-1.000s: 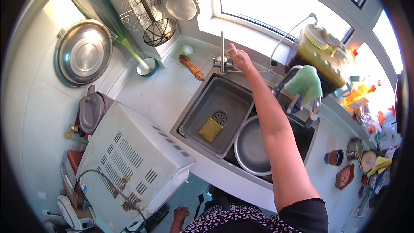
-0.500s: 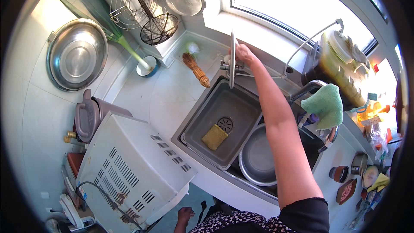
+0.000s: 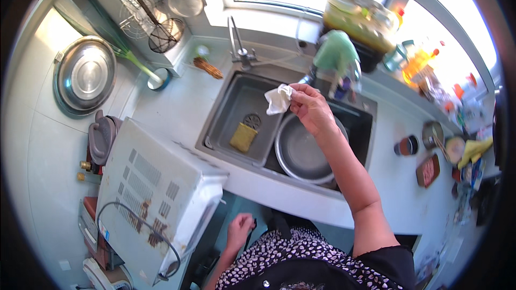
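Over the divider of the double sink [image 3: 202, 138], my right hand [image 3: 312, 108] pinches a crumpled white tissue [image 3: 278, 100] between thumb and fingers. Beneath it, in the left basin, a yellow-green scouring pad [image 3: 243, 137] lies beside the drain [image 3: 252, 121]. A round metal basin [image 3: 303, 153] fills much of the right one, partly hidden by my forearm. My left hand [image 3: 240, 231] hangs low in front of the counter, its fingers curled closed near a black strap, with nothing visible in them.
A slim tap [image 3: 245, 59] stands behind the left basin; a green cloth [image 3: 337, 52] drapes over the larger faucet. At back left lies a bundled brush [image 3: 207, 68]. A white appliance [image 3: 161, 182] stands left; a tray of minced meat [image 3: 428, 171] sits right.
My right hand has left the slim tap and come nearer over the sink, where the white tissue now shows in its fingers. My left hand has risen slightly. The whole view has shifted.
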Tool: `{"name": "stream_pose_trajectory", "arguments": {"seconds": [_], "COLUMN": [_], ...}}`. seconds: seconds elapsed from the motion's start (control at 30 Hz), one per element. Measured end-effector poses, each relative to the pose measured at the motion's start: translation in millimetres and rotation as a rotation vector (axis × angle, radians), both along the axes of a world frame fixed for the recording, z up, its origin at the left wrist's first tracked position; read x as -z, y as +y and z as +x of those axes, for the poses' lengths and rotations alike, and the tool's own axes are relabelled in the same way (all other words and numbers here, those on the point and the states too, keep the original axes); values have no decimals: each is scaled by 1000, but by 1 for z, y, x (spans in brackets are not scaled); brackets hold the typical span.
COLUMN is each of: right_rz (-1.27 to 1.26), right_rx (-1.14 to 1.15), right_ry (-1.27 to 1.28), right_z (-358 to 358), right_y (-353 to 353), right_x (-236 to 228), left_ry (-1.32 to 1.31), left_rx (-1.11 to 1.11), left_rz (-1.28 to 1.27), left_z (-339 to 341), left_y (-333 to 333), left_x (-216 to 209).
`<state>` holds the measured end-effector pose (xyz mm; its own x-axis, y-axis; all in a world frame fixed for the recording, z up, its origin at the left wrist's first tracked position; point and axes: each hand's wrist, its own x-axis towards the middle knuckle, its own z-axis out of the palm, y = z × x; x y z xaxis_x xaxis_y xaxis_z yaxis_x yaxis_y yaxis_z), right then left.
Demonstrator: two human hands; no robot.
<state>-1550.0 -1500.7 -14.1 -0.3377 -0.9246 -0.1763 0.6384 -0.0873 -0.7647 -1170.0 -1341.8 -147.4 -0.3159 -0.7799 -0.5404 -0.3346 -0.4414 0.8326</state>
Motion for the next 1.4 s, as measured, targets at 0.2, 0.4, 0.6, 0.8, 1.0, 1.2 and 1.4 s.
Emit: {"name": "stream_pose_trajectory", "arguments": {"seconds": [0.2, 0.4, 0.6, 0.8, 1.0, 1.2, 1.4], "right_rz": [81, 135, 223, 292, 521, 294, 337], "right_rx": [27, 362, 512, 483, 547, 776, 865], "right_ry": [-91, 204, 55, 809, 542, 30, 237], "right_z": [48, 93, 82, 65, 23, -25, -52], "right_y": [176, 292, 390, 465, 543, 620, 689], "right_x": [2, 10, 26, 0, 12, 18, 38], "left_ry": [290, 325, 665, 598, 495, 476, 484], "left_rx": [95, 597, 271, 407, 634, 618, 649], "left_rz": [-237, -664, 294, 591, 627, 497, 578], "left_z": [-97, -158, -191, -230, -295, -353, -389], "left_y": [-24, 33, 93, 146, 215, 285, 333], "left_x": [-102, -156, -92, -101, -93, -94, -101]}}
